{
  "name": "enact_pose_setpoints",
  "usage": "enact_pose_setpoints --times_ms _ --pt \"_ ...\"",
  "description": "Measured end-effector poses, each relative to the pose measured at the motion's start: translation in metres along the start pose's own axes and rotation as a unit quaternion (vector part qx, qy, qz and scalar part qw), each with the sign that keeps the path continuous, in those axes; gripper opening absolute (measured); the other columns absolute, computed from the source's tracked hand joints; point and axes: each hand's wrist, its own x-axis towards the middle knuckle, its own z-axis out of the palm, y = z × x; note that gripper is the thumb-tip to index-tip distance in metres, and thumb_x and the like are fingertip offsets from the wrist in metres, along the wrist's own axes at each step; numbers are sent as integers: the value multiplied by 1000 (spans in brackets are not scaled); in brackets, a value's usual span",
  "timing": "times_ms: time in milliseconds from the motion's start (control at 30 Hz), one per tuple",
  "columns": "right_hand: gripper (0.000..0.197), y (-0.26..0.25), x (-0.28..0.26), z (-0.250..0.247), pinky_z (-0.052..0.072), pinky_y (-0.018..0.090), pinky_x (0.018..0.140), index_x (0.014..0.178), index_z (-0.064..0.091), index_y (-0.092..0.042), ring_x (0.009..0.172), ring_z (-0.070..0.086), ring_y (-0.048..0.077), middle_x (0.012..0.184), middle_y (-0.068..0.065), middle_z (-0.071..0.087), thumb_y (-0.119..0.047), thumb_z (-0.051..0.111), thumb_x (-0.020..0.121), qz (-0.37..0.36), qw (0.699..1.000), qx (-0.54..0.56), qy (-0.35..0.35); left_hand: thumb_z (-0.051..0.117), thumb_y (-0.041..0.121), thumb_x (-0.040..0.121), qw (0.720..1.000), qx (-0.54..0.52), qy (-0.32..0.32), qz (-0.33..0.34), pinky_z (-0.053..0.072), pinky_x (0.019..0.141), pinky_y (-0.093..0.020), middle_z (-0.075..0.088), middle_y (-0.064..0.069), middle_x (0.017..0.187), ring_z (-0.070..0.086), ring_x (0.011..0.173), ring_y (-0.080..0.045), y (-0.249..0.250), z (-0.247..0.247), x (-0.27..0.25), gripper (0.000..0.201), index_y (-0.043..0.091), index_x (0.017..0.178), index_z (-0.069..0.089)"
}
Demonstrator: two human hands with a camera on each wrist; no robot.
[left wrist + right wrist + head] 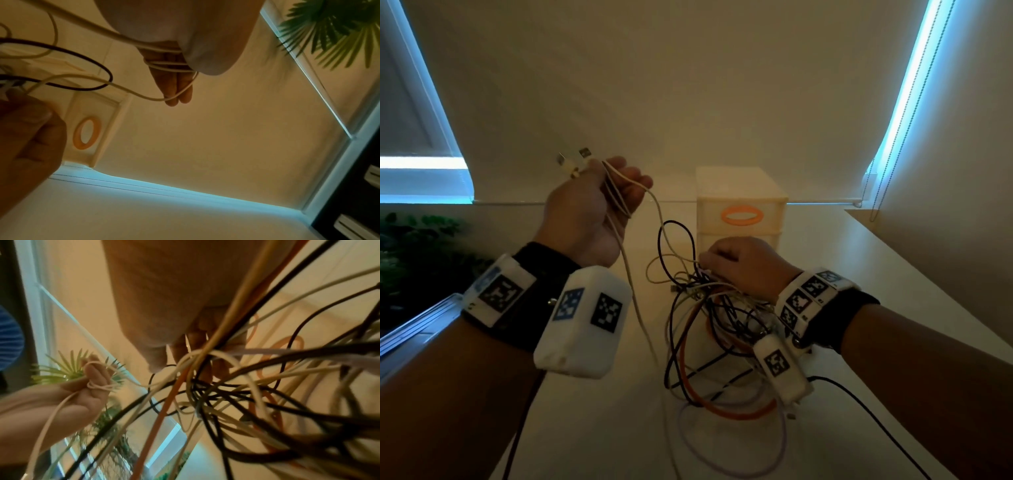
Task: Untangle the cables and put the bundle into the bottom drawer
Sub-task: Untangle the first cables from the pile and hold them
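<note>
A tangle of black, white and orange cables [722, 329] hangs over the white table, trailing onto it. My right hand [739, 263] grips the knot at the top of the tangle [197, 356], fingers curled round it. My left hand [599, 198] is raised to the left and holds a white cable [637, 291] wound in loops round its fingers [174, 68], two USB plugs [575, 159] sticking out above the thumb. That white cable runs down into the tangle. Behind stands a small white drawer unit [741, 202] with an orange oval handle [742, 215]; its lower drawers are hidden by my right hand.
A window blind [688, 85] hangs behind the table with bead chains [914, 113] at the right. A green plant [414, 253] sits at the left beyond the table edge. A black lead [866, 411] trails across the table at the right.
</note>
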Motion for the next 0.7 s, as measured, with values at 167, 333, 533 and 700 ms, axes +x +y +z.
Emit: enact_pose_setpoints --times_ms 167,333,533,700 --pt "31 8 -8 11 57 27 74 98 64 -34 80 64 3 86 -11 68 -57 72 79 -14 997 -40 -66 41 26 110 1000 -3 5 -25 57 58 -19 72 -7 84 76 68 -16 -5 4 5 34 7 97 66" --pt "29 10 -3 14 57 36 84 92 67 -28 86 63 7 89 -11 66 -55 72 80 7 993 -80 -84 41 32 109 997 -70 -22 16 56 59 -19 74 -2 77 75 72 -14 34 19 -1 39 9 94 69" --pt "33 -1 2 11 54 27 72 103 60 -32 86 65 10 93 -9 65 -47 76 79 37 997 67 -6 41 32 109 999 -1 -38 -15 59 68 -19 70 -7 87 74 72 -17 3 24 -21 38 4 112 66" --pt "11 -17 16 -1 48 26 76 96 72 -24 78 59 4 81 -14 64 -29 62 95 -31 999 -36 -1 35 33 111 999 13 -36 -36 55 59 -18 62 0 68 70 65 -14 -11 13 -13 42 3 118 64"
